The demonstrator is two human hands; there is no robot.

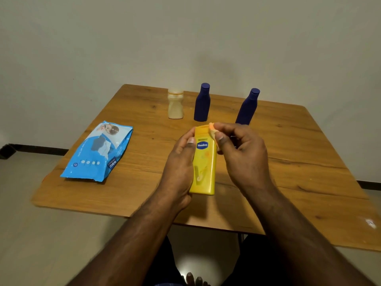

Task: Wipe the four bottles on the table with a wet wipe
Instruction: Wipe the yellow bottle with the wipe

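A yellow Vaseline bottle (205, 162) is held above the table, cap pointing away from me. My left hand (179, 168) grips its left side. My right hand (241, 149) pinches a small folded wet wipe (212, 129) against the bottle's upper right edge near the cap. Behind them stand a cream bottle (175, 104) and two dark blue bottles (202, 103) (248, 107), all upright in a row near the far edge.
A blue wet wipe pack (99, 151) lies on the left part of the wooden table (299, 162). The table's front edge runs just under my forearms. A pale wall stands behind, tiled floor on the left.
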